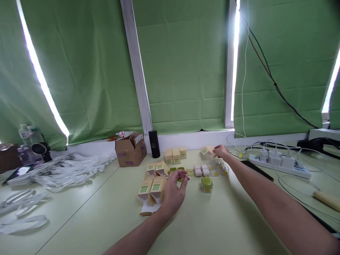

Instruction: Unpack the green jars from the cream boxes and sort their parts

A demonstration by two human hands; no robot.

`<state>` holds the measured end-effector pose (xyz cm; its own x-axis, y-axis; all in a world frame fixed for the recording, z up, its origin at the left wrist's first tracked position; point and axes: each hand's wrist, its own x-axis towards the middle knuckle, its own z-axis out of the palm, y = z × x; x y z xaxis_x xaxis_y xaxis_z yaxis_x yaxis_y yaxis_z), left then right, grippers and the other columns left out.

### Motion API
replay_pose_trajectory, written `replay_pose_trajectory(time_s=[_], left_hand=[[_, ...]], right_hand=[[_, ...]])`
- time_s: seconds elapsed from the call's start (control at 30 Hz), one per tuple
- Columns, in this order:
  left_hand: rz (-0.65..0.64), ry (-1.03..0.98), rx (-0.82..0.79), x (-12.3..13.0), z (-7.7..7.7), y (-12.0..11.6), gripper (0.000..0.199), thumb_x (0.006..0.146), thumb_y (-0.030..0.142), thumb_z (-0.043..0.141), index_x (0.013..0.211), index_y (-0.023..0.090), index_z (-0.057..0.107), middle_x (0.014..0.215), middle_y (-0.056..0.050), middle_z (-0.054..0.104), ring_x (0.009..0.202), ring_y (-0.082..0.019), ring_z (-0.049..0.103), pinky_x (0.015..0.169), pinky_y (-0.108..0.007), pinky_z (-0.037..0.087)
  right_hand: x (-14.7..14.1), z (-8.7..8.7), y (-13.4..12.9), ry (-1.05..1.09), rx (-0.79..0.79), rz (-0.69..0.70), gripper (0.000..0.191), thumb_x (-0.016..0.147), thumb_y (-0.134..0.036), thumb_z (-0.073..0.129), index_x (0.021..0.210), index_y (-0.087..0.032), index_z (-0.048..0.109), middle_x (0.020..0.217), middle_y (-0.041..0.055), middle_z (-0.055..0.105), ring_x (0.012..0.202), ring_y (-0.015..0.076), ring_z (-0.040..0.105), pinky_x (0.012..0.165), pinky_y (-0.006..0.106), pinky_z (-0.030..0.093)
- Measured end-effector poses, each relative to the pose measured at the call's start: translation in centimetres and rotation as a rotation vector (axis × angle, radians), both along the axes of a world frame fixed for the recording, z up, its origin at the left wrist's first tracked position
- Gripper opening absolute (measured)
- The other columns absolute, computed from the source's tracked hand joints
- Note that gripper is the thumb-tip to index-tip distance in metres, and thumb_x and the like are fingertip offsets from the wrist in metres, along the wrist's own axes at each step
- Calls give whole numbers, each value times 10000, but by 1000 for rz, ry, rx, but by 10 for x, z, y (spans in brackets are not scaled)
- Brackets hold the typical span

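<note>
Right hand (pixel 222 150): fingers closed on a small tan carton (pixel 208 151) at the table's rear, beside clear containers (pixel 217 168). Left hand (pixel 175 189): fingers loosely curled, partly open, near 4 open tan boxes (pixel 151 180); whether it grips anything, cannot tell. Green-lidded clear jar (pixel 207 184) stands between the forearms.

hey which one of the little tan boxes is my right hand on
It's the tan box farthest right, at the fingers of your right hand, apart from the rest.
</note>
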<state>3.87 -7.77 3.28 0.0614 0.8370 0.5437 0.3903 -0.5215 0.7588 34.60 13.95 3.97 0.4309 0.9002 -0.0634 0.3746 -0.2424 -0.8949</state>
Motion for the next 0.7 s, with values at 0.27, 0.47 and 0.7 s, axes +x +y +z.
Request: replay_pose_trajectory(time_s=[0.27,0.47,0.7], left_hand=[[-19,-3,4,3,-8,0,113,902,234,598,1003,219,646,948,-52,713,935,-226,693,882,-381,484],[-11,22,-8,4,-9,0,127,912,240,595,1027,224,647,973,-57,715,951,-236,694,885,-391,479],[-6,56,-21,4,-11,1,139,909,236,580,1034,226,641,979,-61,714,967,-243,689,897,-404,480]], right_hand=[[10,-27,15,-99,-72,27,357,999,-371,645,1301,-183,614,1318,101,634,1107,242,663,934,454,584],[14,-33,7,-86,-28,25,377,992,-375,656,1305,-171,611,1311,98,636,1109,252,664,929,459,585],[11,-7,-17,-52,212,-43,339,1003,-371,639,1293,-195,622,1325,99,633,1107,237,662,937,448,583]])
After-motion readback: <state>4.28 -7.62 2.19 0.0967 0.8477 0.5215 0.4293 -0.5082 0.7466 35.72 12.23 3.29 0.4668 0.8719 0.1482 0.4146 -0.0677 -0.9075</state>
